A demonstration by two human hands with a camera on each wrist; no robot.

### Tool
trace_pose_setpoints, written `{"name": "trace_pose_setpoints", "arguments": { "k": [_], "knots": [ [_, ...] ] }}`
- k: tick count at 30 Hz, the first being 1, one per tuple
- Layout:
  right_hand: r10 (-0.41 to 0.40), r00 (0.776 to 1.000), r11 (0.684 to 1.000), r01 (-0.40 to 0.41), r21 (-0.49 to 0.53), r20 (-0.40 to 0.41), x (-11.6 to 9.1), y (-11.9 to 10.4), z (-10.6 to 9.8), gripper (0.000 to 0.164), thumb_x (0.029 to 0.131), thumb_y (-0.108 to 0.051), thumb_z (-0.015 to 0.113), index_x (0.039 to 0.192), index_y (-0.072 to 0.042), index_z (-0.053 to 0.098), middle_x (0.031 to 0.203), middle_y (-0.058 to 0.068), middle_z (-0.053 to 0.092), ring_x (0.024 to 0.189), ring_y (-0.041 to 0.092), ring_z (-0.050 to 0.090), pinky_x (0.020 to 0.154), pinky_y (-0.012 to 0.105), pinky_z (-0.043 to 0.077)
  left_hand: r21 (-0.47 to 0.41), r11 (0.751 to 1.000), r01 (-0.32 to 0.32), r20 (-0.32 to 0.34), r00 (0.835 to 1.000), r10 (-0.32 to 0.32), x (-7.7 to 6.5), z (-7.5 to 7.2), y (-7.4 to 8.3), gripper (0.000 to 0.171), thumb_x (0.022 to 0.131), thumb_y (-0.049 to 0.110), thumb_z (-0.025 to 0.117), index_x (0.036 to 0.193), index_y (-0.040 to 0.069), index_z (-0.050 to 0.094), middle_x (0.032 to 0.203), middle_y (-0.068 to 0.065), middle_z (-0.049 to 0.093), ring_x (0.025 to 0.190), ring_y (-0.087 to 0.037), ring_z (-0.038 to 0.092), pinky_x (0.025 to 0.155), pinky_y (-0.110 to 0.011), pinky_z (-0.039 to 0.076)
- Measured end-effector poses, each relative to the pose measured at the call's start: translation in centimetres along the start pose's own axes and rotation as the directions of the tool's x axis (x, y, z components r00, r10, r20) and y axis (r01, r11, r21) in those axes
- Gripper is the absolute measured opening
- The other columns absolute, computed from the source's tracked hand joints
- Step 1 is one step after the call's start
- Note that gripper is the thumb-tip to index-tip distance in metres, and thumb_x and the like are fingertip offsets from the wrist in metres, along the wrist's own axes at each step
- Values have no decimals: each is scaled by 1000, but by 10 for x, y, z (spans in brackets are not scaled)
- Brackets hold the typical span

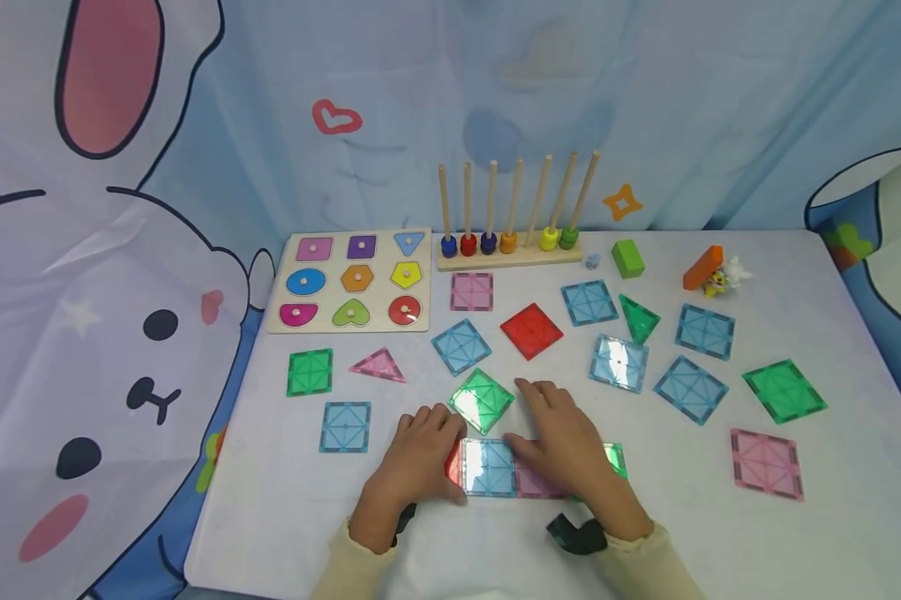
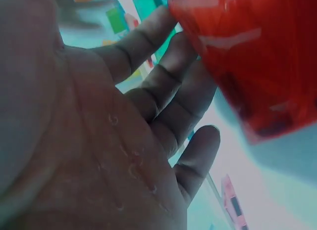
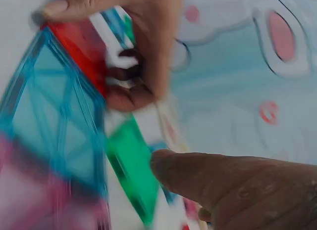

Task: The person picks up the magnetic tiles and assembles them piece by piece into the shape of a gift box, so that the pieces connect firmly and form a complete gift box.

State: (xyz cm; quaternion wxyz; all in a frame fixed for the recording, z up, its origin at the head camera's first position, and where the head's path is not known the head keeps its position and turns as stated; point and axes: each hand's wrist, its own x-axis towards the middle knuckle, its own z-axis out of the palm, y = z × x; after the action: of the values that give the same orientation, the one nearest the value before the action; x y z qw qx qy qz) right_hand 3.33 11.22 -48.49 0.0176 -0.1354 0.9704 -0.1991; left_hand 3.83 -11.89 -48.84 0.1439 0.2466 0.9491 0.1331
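Observation:
My left hand [image 1: 418, 454] holds a red translucent magnetic tile [image 1: 454, 468], with thumb and fingers at its opposite edges. That tile stands at the left end of a row. Beside it lie a blue square tile [image 1: 489, 468] and a pink tile [image 1: 534, 483], and a green tile [image 1: 617, 459] shows past the right hand. My right hand [image 1: 566, 433] is spread over the pink part of the row, its thumb tip overlapping the blue tile's corner and its index finger extended. A green square tile [image 1: 483, 400] lies turned diagonally between the hands, just beyond the row.
Loose tiles lie around, including a red square [image 1: 532, 331], a green square [image 1: 310, 372], a pink triangle [image 1: 379, 365] and several blue squares [image 1: 691, 389]. A shape puzzle board [image 1: 348, 325] and a peg stand [image 1: 510, 258] sit at the back. Blocks [image 1: 628, 259] stand back right.

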Motion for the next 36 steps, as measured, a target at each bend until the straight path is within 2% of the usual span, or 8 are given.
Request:
{"name": "trace_pose_setpoints", "arguments": {
  "k": [4, 8, 11, 16, 23, 27, 31, 36],
  "knots": [
    [-115, 992, 987, 120, -108, 52, 34, -22, 20, 83, 73, -49, 75, 139, -11, 42, 125, 13, 49, 102, 25, 52, 75, 37, 53, 22, 999, 25, -21, 999, -25, 1, 5, 3, 83, 51, 55, 87, 117, 23, 47, 108, 3, 45, 100, -17, 39, 81, -38, 34],
    [-171, 981, 965, 185, -187, 89, 47, -23, 28, 78, 72, -47, 77, 136, -14, 46, 126, 12, 48, 96, 24, 51, 68, 34, 52, 11, 999, 38, -16, 999, -38, 1, 6, 4, 83, 51, 54, 88, 117, 22, 47, 108, 2, 45, 100, -18, 38, 80, -39, 34],
    [-177, 978, 970, 193, -147, 114, 46, -7, 19, 73, 72, -36, 80, 136, -20, 49, 132, 8, 48, 99, 26, 51, 71, 37, 52, -7, 999, 40, -8, 999, -40, 2, 6, 5, 82, 50, 53, 88, 115, 22, 48, 106, 3, 45, 99, -18, 38, 80, -39, 33],
    [-128, 979, 988, 139, -61, 156, 32, 40, -9, 72, 71, -21, 82, 136, -28, 51, 139, 3, 46, 104, 28, 50, 74, 40, 52, -25, 999, 44, -7, 999, -44, 3, 5, 5, 80, 50, 51, 89, 113, 22, 49, 105, 3, 45, 99, -18, 38, 82, -39, 33],
    [-97, 971, 995, 99, 3, 217, 3, 80, -34, 59, 78, -27, 76, 133, -27, 55, 139, 5, 48, 117, 36, 49, 82, 53, 49, -30, 998, 47, -21, 999, -47, 2, 4, 4, 80, 50, 51, 89, 112, 22, 49, 103, 3, 46, 98, -18, 39, 81, -40, 34],
    [-95, 976, 995, 94, 16, 194, -7, 83, -39, 52, 79, -31, 75, 129, -24, 59, 137, 6, 50, 120, 36, 48, 86, 55, 47, -27, 998, 53, -16, 998, -54, 3, 4, 3, 80, 50, 51, 89, 113, 23, 48, 104, 3, 46, 98, -18, 39, 81, -40, 34],
    [-86, 986, 996, 83, 24, 141, -8, 89, -44, 46, 81, -29, 74, 124, -19, 63, 135, 8, 51, 116, 35, 47, 81, 51, 50, -37, 998, 59, 2, 998, -59, 3, 2, 4, 79, 51, 50, 89, 113, 22, 48, 105, 3, 46, 99, -18, 39, 81, -40, 34],
    [-5, 1000, 1000, 5, -8, 9, 8, 114, -52, 59, 80, -17, 74, 134, -12, 51, 140, 17, 43, 110, 41, 46, 77, 56, 48, -42, 997, 63, 11, 998, -63, 1, 1, 6, 79, 52, 49, 89, 114, 22, 48, 106, 3, 47, 100, -18, 39, 83, -41, 35]
  ]
}}
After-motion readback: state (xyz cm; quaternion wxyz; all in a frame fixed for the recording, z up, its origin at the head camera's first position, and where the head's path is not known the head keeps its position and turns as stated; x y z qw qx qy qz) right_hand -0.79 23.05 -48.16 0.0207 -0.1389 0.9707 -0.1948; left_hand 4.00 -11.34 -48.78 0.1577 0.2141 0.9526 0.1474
